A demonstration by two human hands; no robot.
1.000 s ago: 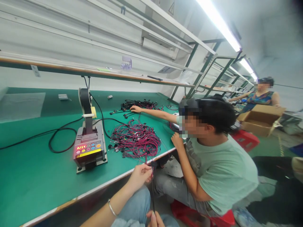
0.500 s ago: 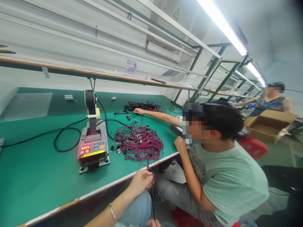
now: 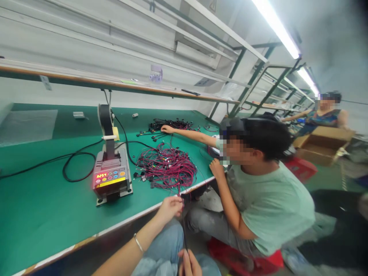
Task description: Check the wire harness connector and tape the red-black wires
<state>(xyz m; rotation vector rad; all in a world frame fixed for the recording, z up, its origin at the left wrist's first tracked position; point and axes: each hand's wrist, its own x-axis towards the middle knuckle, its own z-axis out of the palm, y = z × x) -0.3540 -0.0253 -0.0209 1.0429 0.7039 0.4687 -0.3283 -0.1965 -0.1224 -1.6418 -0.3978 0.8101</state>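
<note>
My left hand (image 3: pixel 171 208), with a bangle on the wrist, is closed in a pinch on a wire harness just off the table's front edge. Red and dark wires lead from it up to the tangled pile of red and black wires (image 3: pixel 172 166). A dark cable section (image 3: pixel 184 234) of the harness runs down from there over my lap. Lower down, my right hand (image 3: pixel 189 263) has its fingers closed round that dark section. The harness end beyond my right hand is hidden.
A tape dispenser (image 3: pixel 112 172) with a lit display stands on the green table (image 3: pixel 57 214). At right sits a co-worker (image 3: pixel 270 207), one arm reaching to a heap of black-ended wires (image 3: pixel 178 124). A cardboard box (image 3: pixel 323 143) and another person (image 3: pixel 327 113) are farther back.
My right hand has come further into view from the bottom, still on the dark cable. The view has shifted slightly. My left hand keeps its pinch; the co-worker's arm stays stretched out.
</note>
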